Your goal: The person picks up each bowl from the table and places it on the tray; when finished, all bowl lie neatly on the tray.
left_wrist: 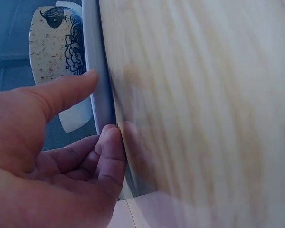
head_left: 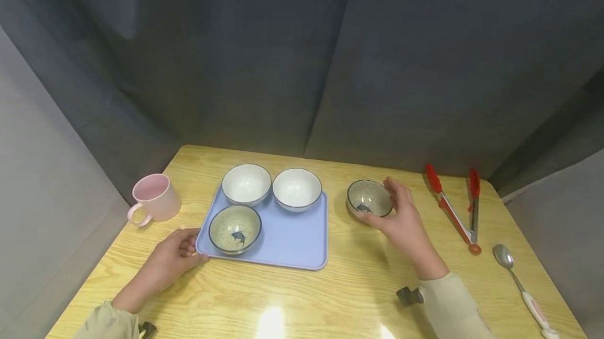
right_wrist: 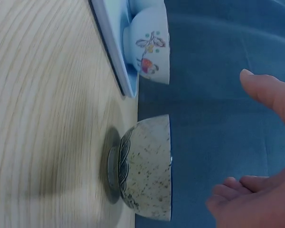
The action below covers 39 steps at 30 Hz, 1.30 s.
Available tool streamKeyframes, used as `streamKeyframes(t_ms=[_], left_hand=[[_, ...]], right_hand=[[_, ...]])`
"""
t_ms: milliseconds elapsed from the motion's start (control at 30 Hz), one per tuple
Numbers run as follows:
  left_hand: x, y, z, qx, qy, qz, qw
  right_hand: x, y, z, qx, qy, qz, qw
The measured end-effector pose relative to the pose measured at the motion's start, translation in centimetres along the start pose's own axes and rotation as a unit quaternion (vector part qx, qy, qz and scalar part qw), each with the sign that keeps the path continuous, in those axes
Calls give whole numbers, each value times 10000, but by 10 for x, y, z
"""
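Observation:
At the front left corner of the blue tray (head_left: 297, 247), my left hand (head_left: 171, 258) holds the edge between thumb and curled fingers. The tray bears two white bowls (head_left: 246, 184) along its back and a speckled bowl (head_left: 235, 229) with a dark fish inside at its front left. A second speckled bowl (head_left: 369, 198) stands upright on the table to the right of the tray. My right hand (head_left: 401, 221) is over that bowl with thumb and fingers spread. In the right wrist view, a gap shows between this hand (right_wrist: 261, 190) and the bowl (right_wrist: 149, 168).
A pink mug (head_left: 158, 200) stands on the left of the wooden table (head_left: 226, 297). Red-tipped tongs (head_left: 455, 213) lie spread at the back right, with a spoon (head_left: 521, 286) in front of them. Dark cloth (head_left: 302, 56) hangs behind the table.

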<state>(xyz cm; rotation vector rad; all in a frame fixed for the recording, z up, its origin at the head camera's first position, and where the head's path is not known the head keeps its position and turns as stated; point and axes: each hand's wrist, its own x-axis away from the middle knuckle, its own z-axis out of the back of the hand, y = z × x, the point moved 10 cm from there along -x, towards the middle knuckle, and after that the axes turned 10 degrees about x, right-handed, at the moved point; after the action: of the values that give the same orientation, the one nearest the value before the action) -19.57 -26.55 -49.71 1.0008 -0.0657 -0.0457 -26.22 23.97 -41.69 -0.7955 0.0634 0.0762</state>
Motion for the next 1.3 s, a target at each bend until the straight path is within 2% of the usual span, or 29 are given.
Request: streamKeyframes(t_ms=[233,500,767,1300], left_hand=[[1,3,-1,7,22,-37,10000],[0,4,0,-34,16,-19,10000],[0,3,0,-11,-5,4,10000],[0,2,0,-54,-13,27,10000]], right_hand=[[-4,12,2,-8,-26,-54,10000],[-12,36,-6,-85,-169,-372,9991],[-19,51,-12,178,-262,-574,9979],[-24,60,-27,311,-686,-893,9932]])
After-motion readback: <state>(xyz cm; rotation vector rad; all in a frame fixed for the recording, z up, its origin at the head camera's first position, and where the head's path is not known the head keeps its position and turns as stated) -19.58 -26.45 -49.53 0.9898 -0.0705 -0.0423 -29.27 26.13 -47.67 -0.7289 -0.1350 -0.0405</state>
